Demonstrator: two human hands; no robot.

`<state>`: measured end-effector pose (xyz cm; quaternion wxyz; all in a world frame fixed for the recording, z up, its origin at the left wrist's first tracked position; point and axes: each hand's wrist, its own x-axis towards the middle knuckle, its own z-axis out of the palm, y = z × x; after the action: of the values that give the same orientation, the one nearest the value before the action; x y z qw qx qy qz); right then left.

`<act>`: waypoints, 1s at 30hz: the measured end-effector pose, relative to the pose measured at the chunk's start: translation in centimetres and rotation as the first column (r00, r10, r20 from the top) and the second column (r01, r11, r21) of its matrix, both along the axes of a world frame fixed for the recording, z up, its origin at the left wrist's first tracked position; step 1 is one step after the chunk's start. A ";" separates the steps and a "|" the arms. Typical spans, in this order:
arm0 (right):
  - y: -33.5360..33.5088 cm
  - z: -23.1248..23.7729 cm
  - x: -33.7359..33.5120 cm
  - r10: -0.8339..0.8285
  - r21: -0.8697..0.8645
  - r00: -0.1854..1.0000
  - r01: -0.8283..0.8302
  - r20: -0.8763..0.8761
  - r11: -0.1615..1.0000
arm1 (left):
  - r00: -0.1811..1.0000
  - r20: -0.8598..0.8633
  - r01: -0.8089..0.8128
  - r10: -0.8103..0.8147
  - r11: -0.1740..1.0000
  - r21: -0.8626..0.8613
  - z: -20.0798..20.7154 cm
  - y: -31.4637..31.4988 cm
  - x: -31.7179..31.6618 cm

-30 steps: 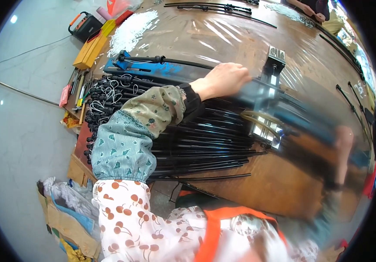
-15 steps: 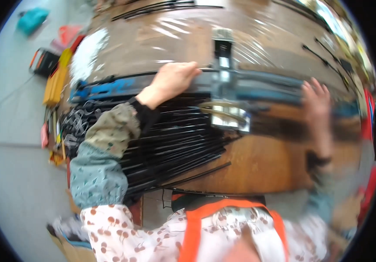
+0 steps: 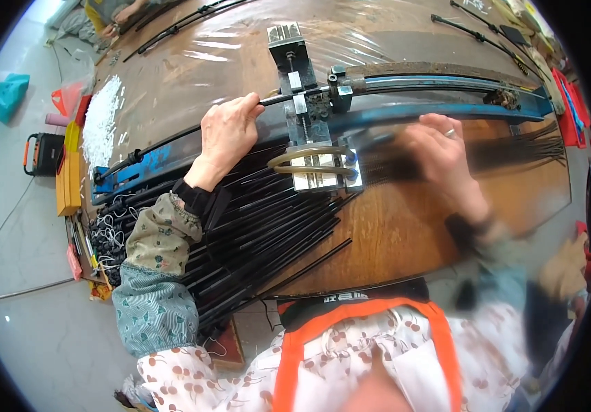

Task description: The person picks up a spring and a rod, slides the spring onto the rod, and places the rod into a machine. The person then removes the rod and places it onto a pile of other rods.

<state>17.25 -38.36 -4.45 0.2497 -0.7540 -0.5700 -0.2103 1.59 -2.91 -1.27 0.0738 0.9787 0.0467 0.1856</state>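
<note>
My left hand [image 3: 230, 130] is closed on a long thin black rod [image 3: 278, 99], which lies along a blue and grey metal rail [image 3: 405, 113] and runs into a clamping fixture [image 3: 302, 113]. At the fixture's near end a hose [image 3: 309, 161] loops over a silver metal block [image 3: 313, 180]. My right hand [image 3: 439, 147], with a ring on one finger, is right of that block with its fingers curled. A dark blurred thing [image 3: 374, 139] reaches from the block to these fingers; what it is cannot be made out.
Many loose black rods [image 3: 275, 233] are spread left of and below the fixture, and further rods [image 3: 515, 147] lie at right. White small pieces [image 3: 103, 120] are heaped at far left beside a yellow box [image 3: 69, 182]. Another person's hand [image 3: 127, 12] shows at the far left edge.
My right hand has moved left from the rail's right part to beside the fixture, its fingers now curled. My left hand stays beside the fixture's left. The view has shifted.
</note>
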 end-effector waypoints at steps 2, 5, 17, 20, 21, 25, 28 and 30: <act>0.6 0.1 -0.2 0.009 -0.002 1.000 -0.009 -0.007 1.000 | 1.000 0.015 0.010 -0.010 1.000 0.008 0.0 0.1 0.1; 2.0 1.0 -0.7 0.016 0.045 1.000 -0.016 -0.009 0.999 | 0.999 0.044 0.026 -0.026 1.000 0.007 0.0 0.2 0.3; 0.3 3.7 11.7 -0.126 -0.291 0.992 0.114 -0.024 0.950 | 0.997 -0.022 0.072 -0.071 0.995 0.063 2.9 2.6 -0.9; -1.3 4.7 11.7 -0.151 -0.296 0.984 0.115 -0.100 0.948 | 0.985 0.075 0.130 -0.159 0.946 0.297 7.4 1.0 -0.1; -1.1 5.1 11.2 -0.149 -0.279 0.982 0.113 -0.112 0.953 | 0.975 0.104 0.147 -0.194 0.926 0.349 8.9 1.3 -0.6; 9.1 5.3 6.0 0.143 -0.302 0.978 -0.184 -0.151 0.935 | 0.996 0.082 -0.056 0.025 0.912 0.406 12.0 9.0 -11.3; 18.9 7.4 -1.9 0.401 -0.195 0.883 -0.450 -0.245 0.871 | 0.981 0.173 -0.123 0.085 0.967 0.223 15.3 14.1 -18.9; 23.1 9.8 -7.9 0.534 0.149 0.748 -0.522 -0.394 0.840 | 0.939 0.302 -0.252 0.166 0.929 0.272 18.9 11.6 -20.7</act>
<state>9.38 -15.30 5.32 0.4265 -0.5854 -0.6889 0.0282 -19.08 8.68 17.66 -0.0938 0.9324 0.1115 0.3307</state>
